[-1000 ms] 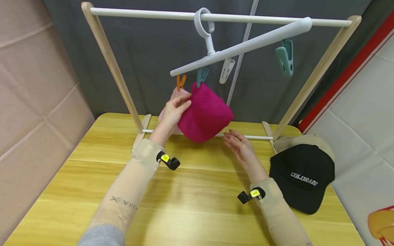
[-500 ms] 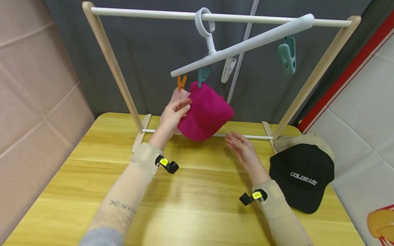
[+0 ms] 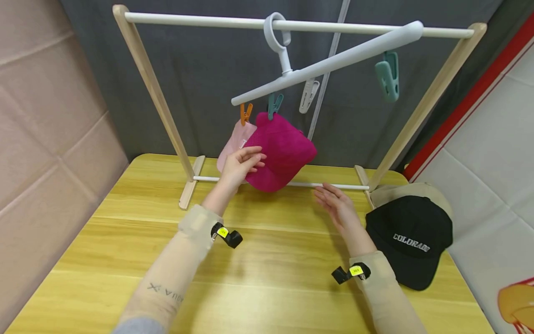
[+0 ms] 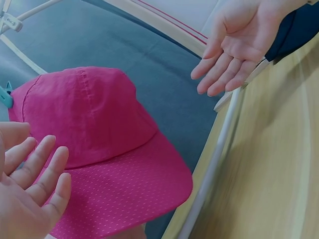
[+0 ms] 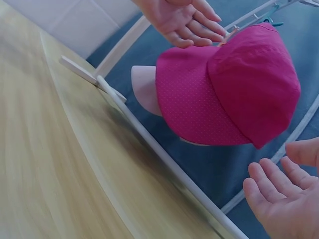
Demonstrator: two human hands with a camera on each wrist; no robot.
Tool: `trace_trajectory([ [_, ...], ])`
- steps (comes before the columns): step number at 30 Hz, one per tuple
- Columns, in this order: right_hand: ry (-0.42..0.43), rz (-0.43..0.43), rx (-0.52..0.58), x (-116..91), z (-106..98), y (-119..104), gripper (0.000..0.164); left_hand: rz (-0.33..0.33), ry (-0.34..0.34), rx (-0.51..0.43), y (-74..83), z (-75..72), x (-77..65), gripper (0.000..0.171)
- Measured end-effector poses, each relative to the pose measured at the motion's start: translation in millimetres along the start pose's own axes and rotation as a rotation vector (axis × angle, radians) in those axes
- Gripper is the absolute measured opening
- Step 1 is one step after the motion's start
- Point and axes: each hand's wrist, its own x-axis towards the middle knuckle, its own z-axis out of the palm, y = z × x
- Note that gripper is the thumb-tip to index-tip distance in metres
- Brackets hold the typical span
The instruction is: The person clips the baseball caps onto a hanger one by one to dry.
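Observation:
A magenta cap [image 3: 288, 148] hangs by a teal clip [image 3: 275, 105] from the left part of a white hanger [image 3: 325, 65]. Behind and left of it, a light pink cap [image 3: 230, 150] hangs from an orange clip [image 3: 246, 114]. My left hand [image 3: 238, 168] is in front of the magenta cap's brim, its fingers loosely bent and holding nothing; whether they touch the cap I cannot tell. Apart from the cap on its right, my right hand [image 3: 341, 208] has relaxed fingers and a bare palm, also visible in the left wrist view.
The hanger hooks over the rack's top rod [image 3: 200, 20] and tilts, right end higher. A white clip [image 3: 309, 96] and another teal clip [image 3: 388, 76] hang free. On the table's right, a black cap [image 3: 406, 239] lies against a beige cap [image 3: 429, 192]. A low white rod [image 3: 346, 186] joins the rack's feet.
My left hand has lowered from the light pink cap's edge, uncovering more of that cap. My right hand has drawn away rightward and slightly down. Both hanging caps stay nearly in place.

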Motion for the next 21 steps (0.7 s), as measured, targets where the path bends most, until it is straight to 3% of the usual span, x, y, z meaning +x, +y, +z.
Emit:
trace_trajectory([
  [4,0.032,-0.002,-0.013,-2,-6,-4,0.043,0.023,-0.036,0.016,-3.9,4.4,-4.0,0.029],
  [11,0.067,-0.024,-0.071,-8,-18,-14,0.025,0.043,-0.101,0.042,-11.3,16.8,-11.1,0.026],
  [21,0.068,-0.122,-0.129,-29,-37,-30,0.039,-0.005,-0.183,0.050,-20.1,39.0,-20.0,0.027],
])
